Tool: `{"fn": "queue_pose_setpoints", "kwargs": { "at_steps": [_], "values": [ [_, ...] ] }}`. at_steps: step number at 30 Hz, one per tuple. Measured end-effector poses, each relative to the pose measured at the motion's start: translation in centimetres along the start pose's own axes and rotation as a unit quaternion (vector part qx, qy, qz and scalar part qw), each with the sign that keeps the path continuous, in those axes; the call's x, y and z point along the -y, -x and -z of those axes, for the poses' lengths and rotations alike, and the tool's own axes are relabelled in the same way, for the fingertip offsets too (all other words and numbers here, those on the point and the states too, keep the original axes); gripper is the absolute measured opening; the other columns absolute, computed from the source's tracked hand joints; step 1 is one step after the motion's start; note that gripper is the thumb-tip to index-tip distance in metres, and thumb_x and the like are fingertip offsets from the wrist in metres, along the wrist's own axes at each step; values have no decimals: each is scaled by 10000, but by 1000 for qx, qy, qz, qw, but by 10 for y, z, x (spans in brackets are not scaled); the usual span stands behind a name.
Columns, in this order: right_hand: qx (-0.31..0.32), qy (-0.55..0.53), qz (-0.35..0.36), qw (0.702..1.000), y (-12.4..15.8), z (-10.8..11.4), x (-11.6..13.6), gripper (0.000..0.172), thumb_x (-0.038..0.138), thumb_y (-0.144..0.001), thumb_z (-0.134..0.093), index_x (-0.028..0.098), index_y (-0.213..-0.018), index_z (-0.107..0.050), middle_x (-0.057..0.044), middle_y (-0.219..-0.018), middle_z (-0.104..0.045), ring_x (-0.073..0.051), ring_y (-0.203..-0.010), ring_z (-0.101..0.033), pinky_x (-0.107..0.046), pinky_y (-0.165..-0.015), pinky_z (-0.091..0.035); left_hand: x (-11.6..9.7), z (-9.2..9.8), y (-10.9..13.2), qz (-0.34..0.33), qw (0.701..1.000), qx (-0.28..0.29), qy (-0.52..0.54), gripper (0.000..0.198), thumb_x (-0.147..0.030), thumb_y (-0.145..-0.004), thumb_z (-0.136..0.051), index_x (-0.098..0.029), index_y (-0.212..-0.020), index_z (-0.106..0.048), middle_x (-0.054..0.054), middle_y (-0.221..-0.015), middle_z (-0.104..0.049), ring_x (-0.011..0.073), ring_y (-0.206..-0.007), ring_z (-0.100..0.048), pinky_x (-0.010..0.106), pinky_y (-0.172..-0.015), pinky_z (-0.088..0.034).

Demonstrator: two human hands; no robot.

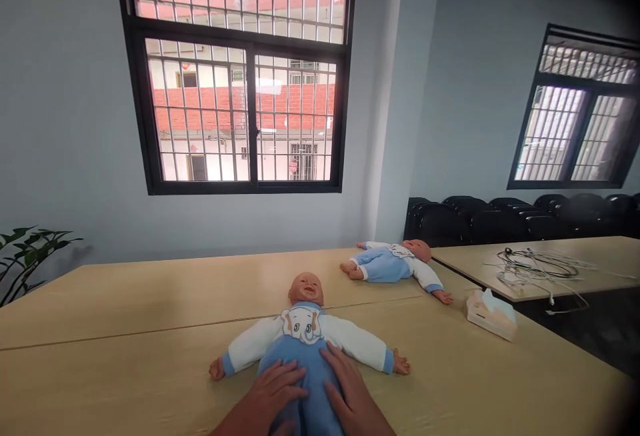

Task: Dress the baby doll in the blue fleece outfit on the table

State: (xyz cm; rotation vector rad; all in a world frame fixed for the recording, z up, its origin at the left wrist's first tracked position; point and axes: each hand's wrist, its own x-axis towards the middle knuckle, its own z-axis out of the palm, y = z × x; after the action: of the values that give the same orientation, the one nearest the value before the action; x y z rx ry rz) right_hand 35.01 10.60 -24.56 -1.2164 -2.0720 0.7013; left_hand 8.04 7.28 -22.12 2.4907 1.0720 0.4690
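A baby doll (304,324) in a blue and white suit with an elephant face on its chest lies on its back, arms spread wide. My left hand (274,386) rests on the left side of its blue belly, fingers stretched out. On the other side of the belly lies my right hand (347,383), its fingers also extended and apart. Both palms face down on the cloth, and neither hand grips it. The doll's legs run out of view at the bottom edge.
The wooden table (150,303) bears a second baby doll (387,266) in similar clothes at the back right. Nearby stands a tissue box (491,316). Tangled cables (543,266) lie on another table, with black chairs (495,223) behind. A plant (35,253) is at far left.
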Motion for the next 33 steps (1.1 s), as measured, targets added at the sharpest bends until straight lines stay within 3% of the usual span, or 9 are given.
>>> {"fn": "queue_pose_setpoints", "kwargs": {
  "at_steps": [5,8,11,16,20,24,27,30,33],
  "values": [
    [-49,10,-34,998,-8,-2,3,630,509,-985,-459,182,-1522,-493,-125,-1608,-439,-281,-1508,-369,-473,-1280,-253,-8,-9,13,35,993,-111,20,484,-487,-1011,-476,-380,-1480,-524,-17,-1646,-416,314,-1543,-342,532,-1319,-191],
    [-81,39,-64,994,-10,1,3,630,465,-964,-452,96,-1471,-514,-199,-1498,-528,-308,-1431,-455,-465,-1249,-299,-8,-12,20,88,971,-220,44,533,-514,-1017,-445,-282,-1495,-501,62,-1659,-390,319,-1541,-333,511,-1304,-234],
    [-110,45,-73,990,-9,0,3,613,461,-951,-457,100,-1443,-521,-208,-1426,-562,-311,-1388,-484,-460,-1228,-325,-5,-15,22,155,947,-257,113,528,-501,-1020,-437,-196,-1445,-508,135,-1602,-452,293,-1496,-401,482,-1275,-285],
    [-128,-37,-121,984,-12,-24,10,646,482,-977,-388,109,-1501,-446,-201,-1541,-469,-292,-1472,-406,-449,-1259,-283,-10,-28,12,277,893,-281,216,574,-517,-990,-478,-158,-1438,-456,162,-1518,-531,288,-1423,-482,445,-1212,-363],
    [-135,-69,-146,978,-16,-40,16,689,465,-980,-403,109,-1568,-352,-196,-1604,-404,-296,-1515,-347,-477,-1271,-252,-21,-39,5,296,883,-295,215,607,-498,-1011,-429,-140,-1496,-364,186,-1570,-463,279,-1478,-420,439,-1238,-323],
    [-140,-76,-98,982,-8,-38,20,719,505,-975,-453,144,-1587,-340,-171,-1651,-331,-276,-1548,-281,-475,-1285,-205,-27,-41,15,239,907,-293,183,791,-533,-946,-566,-152,-1574,-275,183,-1688,-256,308,-1564,-264,487,-1278,-239],
    [-87,-51,-12,995,2,-32,21,765,530,-928,-559,203,-1593,-370,-119,-1716,-193,-288,-1596,-133,-499,-1291,-147,-28,-37,22,196,937,-254,139,797,-443,-884,-664,-202,-1573,-342,149,-1735,-114,341,-1592,-173,524,-1285,-202],
    [-14,-23,16,1000,7,-29,21,745,476,-896,-604,241,-1579,-420,-86,-1735,-140,-311,-1606,-65,-538,-1285,-121,-27,-30,25,188,949,-218,130,713,-298,-855,-650,-217,-1530,-433,142,-1729,-152,344,-1584,-208,529,-1275,-231],
    [-12,-13,16,1000,6,-29,19,722,431,-900,-588,258,-1582,-422,-70,-1736,-150,-304,-1605,-87,-536,-1283,-138,-28,-23,27,186,953,-211,112,673,-299,-872,-629,-212,-1516,-454,151,-1714,-204,348,-1567,-251,540,-1262,-264]
  ]
}}
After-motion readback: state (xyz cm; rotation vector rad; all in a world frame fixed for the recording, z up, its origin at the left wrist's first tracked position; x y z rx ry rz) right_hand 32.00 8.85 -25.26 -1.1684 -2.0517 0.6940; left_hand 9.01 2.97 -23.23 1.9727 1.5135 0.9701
